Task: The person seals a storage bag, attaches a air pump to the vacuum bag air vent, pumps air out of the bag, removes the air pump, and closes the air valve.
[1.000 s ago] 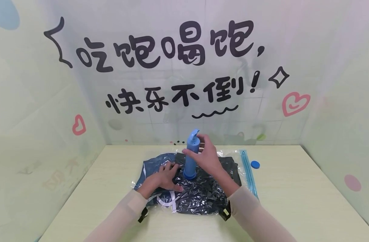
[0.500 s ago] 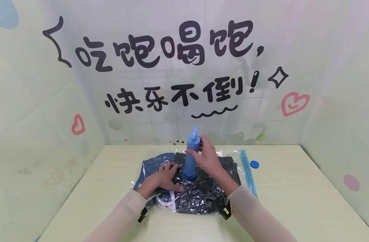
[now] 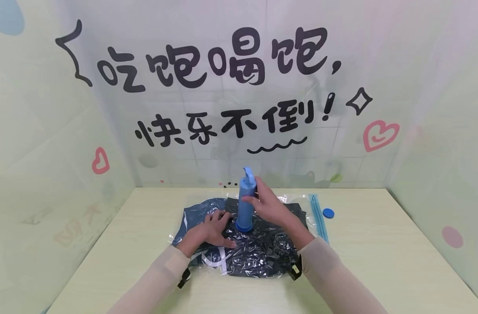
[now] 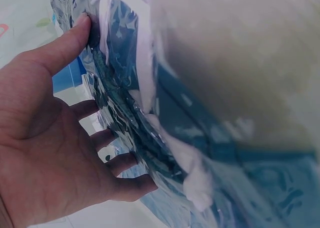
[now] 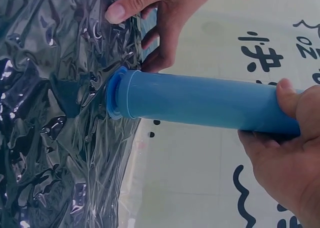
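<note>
A blue hand pump [image 3: 245, 205] stands upright on the valve of a clear vacuum storage bag [image 3: 258, 257], which holds dark folded clothes. My right hand [image 3: 268, 203] grips the pump's upper body, with the thumb on the near side, as the right wrist view also shows. The pump's light blue handle [image 3: 249, 175] sits low at the top. On the bag left of the pump rests my left hand [image 3: 213, 231], its fingers spread. In the left wrist view the fingertips of the left hand [image 4: 65, 133] touch the crinkled plastic.
To the right of the bag's blue zip strip [image 3: 319, 218] lies a round blue cap [image 3: 328, 213] on the pale wooden table [image 3: 380, 257]. A printed backdrop [image 3: 239, 131] rises behind the table, with side panels left and right.
The pump's handle has turned about its upright axis, and my right hand has turned with its grip on the body. My left hand stays where it was.
</note>
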Demonstrator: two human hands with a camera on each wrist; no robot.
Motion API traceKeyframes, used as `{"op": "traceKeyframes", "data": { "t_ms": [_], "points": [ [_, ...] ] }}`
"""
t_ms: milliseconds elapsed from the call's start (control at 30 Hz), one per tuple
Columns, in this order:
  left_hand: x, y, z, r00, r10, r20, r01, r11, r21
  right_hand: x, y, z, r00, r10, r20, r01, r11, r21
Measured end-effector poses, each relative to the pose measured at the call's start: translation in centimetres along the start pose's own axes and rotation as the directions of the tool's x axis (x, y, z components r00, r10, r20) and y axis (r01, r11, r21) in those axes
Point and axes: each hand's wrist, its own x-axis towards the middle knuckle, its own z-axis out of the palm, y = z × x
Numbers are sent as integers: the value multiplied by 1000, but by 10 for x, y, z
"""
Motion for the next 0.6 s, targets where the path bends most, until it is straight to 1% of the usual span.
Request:
{"op": "traceKeyframes", "data": {
  "t_ms": [100, 233, 300, 400, 467, 533, 600],
  "points": [
    [-1, 0, -1, 1000, -11, 1, 11, 1000, 4, 0, 1, -2, 999, -2, 46, 2, 1000, 0],
    [-1, 0, -1, 1000, -12, 2, 12, 1000, 4, 1, 4, -4, 997, -10, 80, 9, 1000, 13],
    [-1, 0, -1, 1000, -8, 2, 8, 1000, 3, 2, 5, -5, 996, -15, 83, 13, 1000, 26],
    [-1, 0, -1, 1000, 0, 4, 0, 1000, 5, 3, 6, -6, 998, -6, 63, 3, 999, 50],
    [-1, 0, -1, 1000, 4, 6, -5, 1000, 8, 3, 7, -5, 999, 16, 34, -18, 999, 49],
    [0, 0, -1, 1000, 7, 8, -7, 1000, 10, 2, 8, -2, 999, 45, -8, -45, 998, 38],
    [0, 0, -1, 1000, 8, 8, -8, 1000, 13, 2, 7, 1, 995, 71, -68, -70, 997, 17]
  ]
}}
